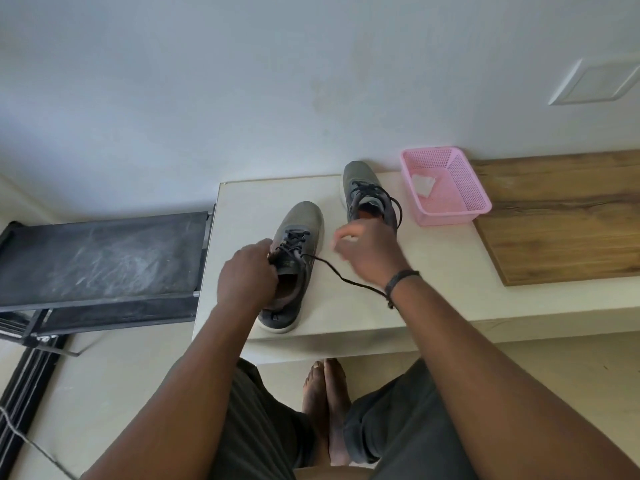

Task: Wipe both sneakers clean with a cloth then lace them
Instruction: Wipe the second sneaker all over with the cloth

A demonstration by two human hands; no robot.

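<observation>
Desk [450, 299]: both sneakers are carried. Near sneaker [294, 271]: its tongue end is gripped by the left hand [247, 271], apparently to steady it for lacing. Far sneaker [367, 195]: already laced, beside a pink basket [450, 209] where the cloth [423, 186] is kept. Right hand [370, 251]: blurred; grip on the loose lace [346, 280] cannot be told.

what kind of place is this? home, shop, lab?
Likely a home, perhaps an entryway: a low stone ledge against a plain white wall, a dusty black rack beside it, and the person's bare feet on the floor.
</observation>
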